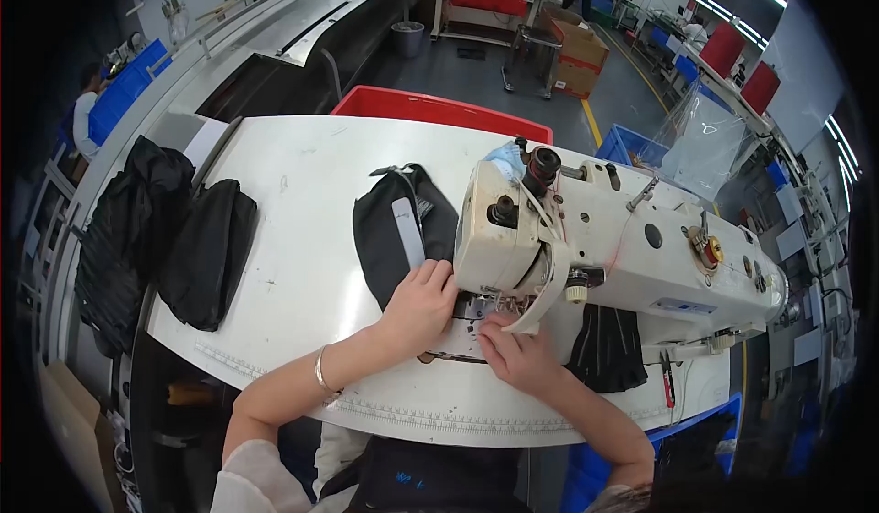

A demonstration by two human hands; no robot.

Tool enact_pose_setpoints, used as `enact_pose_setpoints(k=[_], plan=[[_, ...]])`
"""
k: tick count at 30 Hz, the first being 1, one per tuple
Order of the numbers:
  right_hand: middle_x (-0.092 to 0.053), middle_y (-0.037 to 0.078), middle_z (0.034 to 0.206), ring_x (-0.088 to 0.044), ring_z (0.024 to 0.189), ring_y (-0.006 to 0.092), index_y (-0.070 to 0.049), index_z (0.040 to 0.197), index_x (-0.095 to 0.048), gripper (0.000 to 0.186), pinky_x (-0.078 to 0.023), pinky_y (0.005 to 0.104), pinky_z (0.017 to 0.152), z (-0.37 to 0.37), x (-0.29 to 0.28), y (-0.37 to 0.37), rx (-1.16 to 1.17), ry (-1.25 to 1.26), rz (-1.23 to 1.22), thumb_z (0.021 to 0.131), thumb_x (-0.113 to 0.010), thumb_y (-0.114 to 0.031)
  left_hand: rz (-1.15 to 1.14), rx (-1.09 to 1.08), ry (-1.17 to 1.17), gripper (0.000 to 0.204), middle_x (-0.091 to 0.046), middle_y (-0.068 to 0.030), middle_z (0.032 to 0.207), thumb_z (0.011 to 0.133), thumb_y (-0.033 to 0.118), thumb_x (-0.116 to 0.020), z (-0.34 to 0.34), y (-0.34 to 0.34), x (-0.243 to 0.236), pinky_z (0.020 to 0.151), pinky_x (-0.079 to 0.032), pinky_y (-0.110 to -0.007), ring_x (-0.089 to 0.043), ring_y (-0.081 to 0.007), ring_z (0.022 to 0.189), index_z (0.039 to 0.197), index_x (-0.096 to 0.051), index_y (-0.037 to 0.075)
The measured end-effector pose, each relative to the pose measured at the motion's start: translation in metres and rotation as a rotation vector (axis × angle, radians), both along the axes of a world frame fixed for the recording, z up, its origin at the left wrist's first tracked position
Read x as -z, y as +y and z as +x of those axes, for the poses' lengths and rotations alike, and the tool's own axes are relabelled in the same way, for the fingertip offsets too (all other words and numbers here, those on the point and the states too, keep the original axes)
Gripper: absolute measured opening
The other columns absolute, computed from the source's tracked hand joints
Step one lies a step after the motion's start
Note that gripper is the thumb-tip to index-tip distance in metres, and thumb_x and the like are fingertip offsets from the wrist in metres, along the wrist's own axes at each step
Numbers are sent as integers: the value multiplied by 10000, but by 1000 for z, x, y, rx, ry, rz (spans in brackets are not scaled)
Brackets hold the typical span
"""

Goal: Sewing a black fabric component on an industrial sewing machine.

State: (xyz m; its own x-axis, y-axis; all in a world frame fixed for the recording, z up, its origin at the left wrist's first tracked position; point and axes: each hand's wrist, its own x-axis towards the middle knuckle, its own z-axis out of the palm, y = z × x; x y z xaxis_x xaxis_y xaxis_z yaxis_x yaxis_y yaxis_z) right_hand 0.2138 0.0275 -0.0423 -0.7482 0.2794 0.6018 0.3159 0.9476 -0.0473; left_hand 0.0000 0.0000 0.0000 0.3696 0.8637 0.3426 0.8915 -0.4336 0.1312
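A white sewing machine [632, 247] stands on the white table, its needle end between my hands. My left hand [423, 307] is closed at the lower edge of a black fabric piece [380, 238], just left of the machine head. On that fabric lies a pale grey strip [408, 231], its lower end reaching my left fingers. Beside the presser foot my right hand [520, 355] has its thumb and fingers drawn together on the metal plate [474, 310]. What they pinch is too small or hidden to name.
Black fabric bundles [203, 256] lie at the table's left. Another black piece [608, 348] sits under the machine arm, near red-handled snips [667, 380]. Behind the table is a red bin [439, 108]; a blue crate [632, 147] stands beyond the machine. A printed ruler [439, 416] follows the front edge.
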Motion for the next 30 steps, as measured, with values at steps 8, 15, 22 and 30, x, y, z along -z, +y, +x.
enact_pose_setpoints(k=[8,15,22,30], plan=[[-609,42,781,-550,545,54,3,1017,-592,153,-392,214,474,-6,-67,-37,-62,-4,-1658,917,-596,-114,-584,397,-325,199,-578,-88,720,874,225,-618,-22,-50,-33,892,-395,-358,-596,-275,754,928,-545,48],[-542,12,538,-517,403,72,-7,800,-617,249,-358,222,389,44,-76,-32,198,-62,-1677,922,-601,-224,-1124,0,-412,252,-558,-131,648,831,221,-691,-91,-67,-68,585,-429,-361,-570,-274,670,790,-584,-3],[-561,136,1041,-626,830,261,-2,1212,-541,475,-490,357,747,29,-99,-48,175,-230,-927,851,-656,-288,-495,-133,-581,156,-602,-108,920,777,57,-717,-91,-103,-46,679,-506,-349,-606,-258,765,837,-587,-6],[-567,132,770,-499,639,229,16,1116,-549,429,-442,314,635,-31,-117,-57,-328,-185,-871,837,-686,-279,-383,234,-605,222,-587,-112,988,744,-52,-666,-38,-132,-141,697,-491,-303,-606,-209,833,946,-601,13]])
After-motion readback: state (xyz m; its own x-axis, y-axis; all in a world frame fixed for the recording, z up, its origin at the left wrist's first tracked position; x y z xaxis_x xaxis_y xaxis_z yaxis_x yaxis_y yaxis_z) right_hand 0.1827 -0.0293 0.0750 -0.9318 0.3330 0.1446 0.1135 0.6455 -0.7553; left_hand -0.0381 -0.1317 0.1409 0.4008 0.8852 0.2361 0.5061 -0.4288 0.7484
